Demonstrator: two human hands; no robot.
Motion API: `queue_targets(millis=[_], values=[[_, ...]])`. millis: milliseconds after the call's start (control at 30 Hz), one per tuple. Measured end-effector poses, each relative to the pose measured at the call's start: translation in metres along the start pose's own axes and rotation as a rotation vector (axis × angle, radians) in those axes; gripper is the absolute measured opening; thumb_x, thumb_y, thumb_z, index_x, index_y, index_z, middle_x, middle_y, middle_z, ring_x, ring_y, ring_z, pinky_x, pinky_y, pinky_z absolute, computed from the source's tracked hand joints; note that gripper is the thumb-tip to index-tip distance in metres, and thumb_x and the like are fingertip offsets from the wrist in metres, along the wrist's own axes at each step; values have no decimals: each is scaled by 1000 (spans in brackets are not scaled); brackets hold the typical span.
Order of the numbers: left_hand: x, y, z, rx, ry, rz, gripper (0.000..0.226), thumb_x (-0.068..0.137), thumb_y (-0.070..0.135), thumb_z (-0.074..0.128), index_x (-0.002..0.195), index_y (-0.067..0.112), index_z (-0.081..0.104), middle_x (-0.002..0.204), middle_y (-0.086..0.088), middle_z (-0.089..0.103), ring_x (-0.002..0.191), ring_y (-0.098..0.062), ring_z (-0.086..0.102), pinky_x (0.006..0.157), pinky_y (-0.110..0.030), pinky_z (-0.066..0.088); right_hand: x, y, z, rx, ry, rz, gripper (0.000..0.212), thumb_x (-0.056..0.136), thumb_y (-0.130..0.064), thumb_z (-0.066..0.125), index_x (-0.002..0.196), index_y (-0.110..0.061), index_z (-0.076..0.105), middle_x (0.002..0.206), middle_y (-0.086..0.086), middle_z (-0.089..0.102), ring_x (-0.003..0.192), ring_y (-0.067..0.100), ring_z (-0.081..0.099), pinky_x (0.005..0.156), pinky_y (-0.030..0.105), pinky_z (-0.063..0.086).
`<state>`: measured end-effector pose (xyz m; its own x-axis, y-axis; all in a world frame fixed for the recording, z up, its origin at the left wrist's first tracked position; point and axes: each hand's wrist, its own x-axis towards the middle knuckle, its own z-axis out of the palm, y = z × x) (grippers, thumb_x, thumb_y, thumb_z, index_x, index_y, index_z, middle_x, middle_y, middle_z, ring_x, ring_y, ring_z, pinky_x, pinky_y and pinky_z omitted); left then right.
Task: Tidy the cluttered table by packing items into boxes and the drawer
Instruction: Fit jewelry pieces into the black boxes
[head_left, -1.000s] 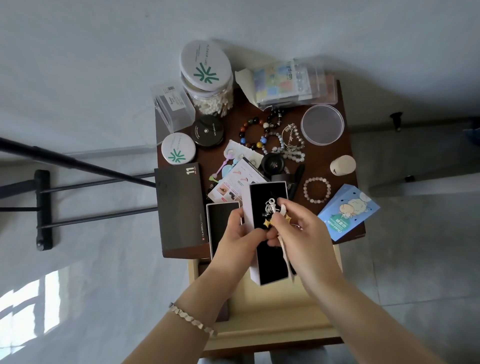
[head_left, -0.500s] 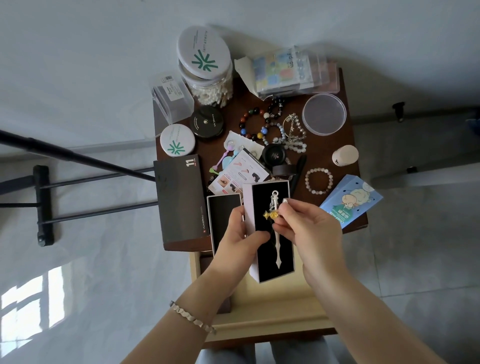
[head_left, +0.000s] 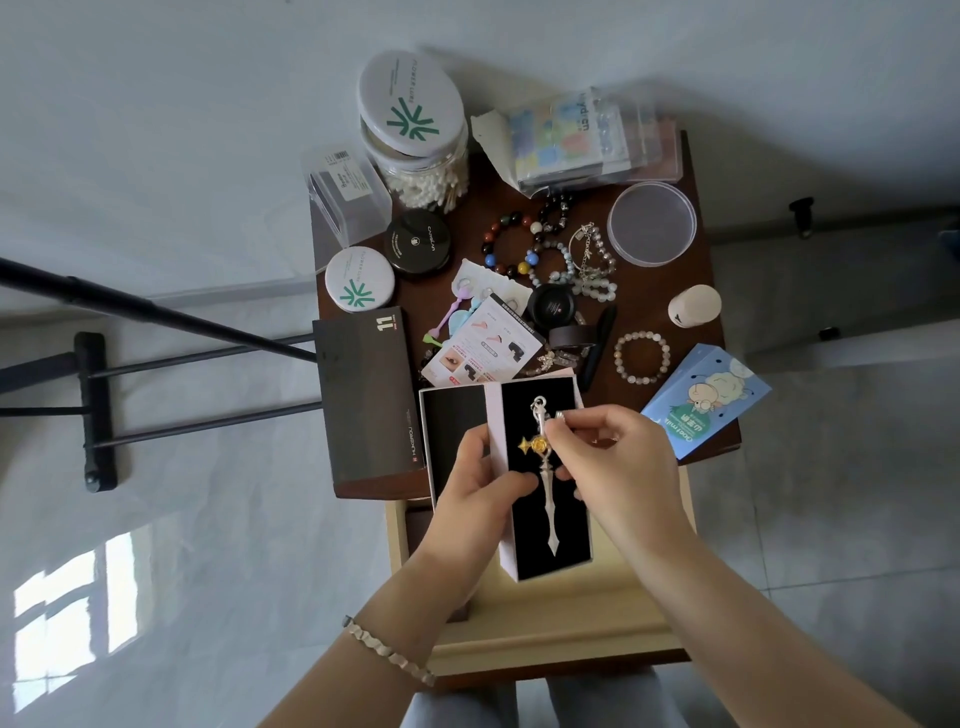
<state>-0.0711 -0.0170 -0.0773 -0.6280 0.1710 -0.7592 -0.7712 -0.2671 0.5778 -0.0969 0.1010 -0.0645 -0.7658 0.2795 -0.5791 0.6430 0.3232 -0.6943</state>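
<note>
The drawer (head_left: 545, 631) stands open nearest the person, pale wood, and the work goes on just above it. The left hand (head_left: 480, 491) grips a slim box (head_left: 574, 525) by its long left edge, thumb on the dark lining. The right hand (head_left: 618, 467) pinches the sword charm (head_left: 549, 512) at its hilt, between thumb and forefinger, the other fingers loosely curled.

The charm lies lengthwise in the box, point toward the person. It is a thin silver blade with a gold rose at the crossguard and a small loop at the top. It looks light, stiff and slick, with a fine tip that could bend or snag. The hilt by the guard is the best place to hold it. Whether it already rests flat on the lining is hard to tell.

The box seems to be light card, pale outside and black inside. It would crush if squeezed, so holding it by the long edges suits it.

Beyond, the table (head_left: 649, 312) carries a black case (head_left: 371, 395), a blue carton (head_left: 709, 400) and a bracelet (head_left: 641, 357), among other clutter.
</note>
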Motion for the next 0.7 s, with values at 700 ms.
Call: queue_targets(millis=[700], values=[[1, 13, -1, 34, 64, 156, 28, 84, 29, 53, 102, 9, 60, 83, 2, 70, 83, -11, 66, 79, -24, 52, 2, -8, -11, 472, -297, 81, 27, 76, -6, 71, 89, -29, 69, 92, 1, 74, 87, 14, 69, 77, 28, 56]])
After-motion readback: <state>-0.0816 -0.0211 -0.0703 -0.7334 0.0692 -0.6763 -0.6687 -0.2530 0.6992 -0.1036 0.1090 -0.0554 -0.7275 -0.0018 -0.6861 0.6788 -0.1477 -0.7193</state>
